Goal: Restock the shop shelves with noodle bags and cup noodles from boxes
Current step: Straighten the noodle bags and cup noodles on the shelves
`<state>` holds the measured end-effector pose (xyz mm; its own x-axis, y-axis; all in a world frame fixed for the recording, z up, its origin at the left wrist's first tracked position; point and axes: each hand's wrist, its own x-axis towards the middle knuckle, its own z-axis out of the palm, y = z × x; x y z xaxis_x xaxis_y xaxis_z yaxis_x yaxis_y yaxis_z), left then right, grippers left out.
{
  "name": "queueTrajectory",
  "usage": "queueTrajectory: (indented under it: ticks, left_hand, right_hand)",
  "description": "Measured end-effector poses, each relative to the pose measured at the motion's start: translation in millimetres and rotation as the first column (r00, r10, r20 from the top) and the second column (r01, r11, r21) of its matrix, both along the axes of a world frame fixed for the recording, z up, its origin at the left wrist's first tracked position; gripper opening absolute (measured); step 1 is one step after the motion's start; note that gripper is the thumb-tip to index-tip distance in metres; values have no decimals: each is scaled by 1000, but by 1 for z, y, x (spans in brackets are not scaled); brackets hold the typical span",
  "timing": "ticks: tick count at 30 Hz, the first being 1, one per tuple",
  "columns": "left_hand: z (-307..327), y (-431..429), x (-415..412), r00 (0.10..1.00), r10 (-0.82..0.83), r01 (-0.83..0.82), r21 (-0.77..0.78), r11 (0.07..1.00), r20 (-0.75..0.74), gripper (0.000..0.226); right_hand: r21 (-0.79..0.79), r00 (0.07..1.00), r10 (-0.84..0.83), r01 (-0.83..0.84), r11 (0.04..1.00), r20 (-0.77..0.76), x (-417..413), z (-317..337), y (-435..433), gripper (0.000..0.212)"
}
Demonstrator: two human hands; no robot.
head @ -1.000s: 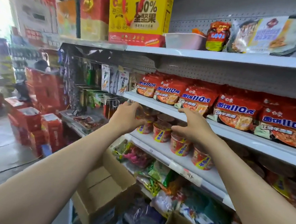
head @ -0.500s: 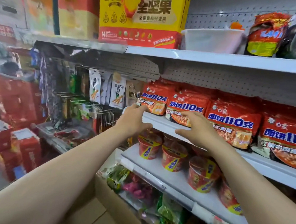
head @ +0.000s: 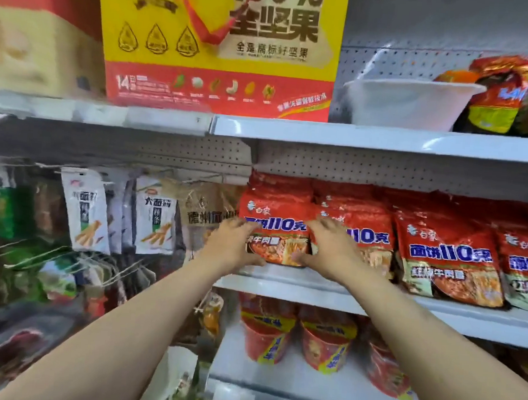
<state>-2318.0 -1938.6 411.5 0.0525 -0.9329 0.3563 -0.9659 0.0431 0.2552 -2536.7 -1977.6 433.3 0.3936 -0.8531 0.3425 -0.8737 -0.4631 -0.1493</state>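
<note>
Three white metal shelves are seen. Top shelf (head: 385,139): loaded with a yellow-red nut box (head: 220,45) and a white tub (head: 410,102). Middle shelf (head: 454,317): a row of red noodle bags (head: 449,256) is stood on it. Lower shelf (head: 290,379): red cup noodles (head: 265,334) are lined up near its front.

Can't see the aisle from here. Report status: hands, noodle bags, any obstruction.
Left hand and right hand flank the leftmost noodle bag on the middle shelf, fingers spread. Bag upright, front of row. Cup noodles stocked below. Nothing in the way.
</note>
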Motion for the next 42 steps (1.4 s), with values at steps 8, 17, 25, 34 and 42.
queueTrajectory:
  ticks: [8,17,25,34,42]
  left_hand:
    - [-2,-53,30,975,-135,138,-5,990,176,116]
    - [-8,-97,27,946,-143,148,3,989,290,139]
    - [-9,-140,26,951,-69,95,-73,993,302,142]
    - [10,-148,35,925,-131,118,56,991,356,143]
    - [12,-163,30,920,-77,109,-64,992,384,147]
  right_hand:
    - [-80,976,-51,34,996,-210,51,-14,-38,122]
    - [-168,955,-38,-13,986,-295,52,-15,-77,143]
    - [-286,923,-128,21,958,-363,64,-16,-123,140]
    - [-257,909,-112,5,966,-402,71,-2,-132,157]
    - [-263,895,-119,2,965,-429,73,-3,-153,161]
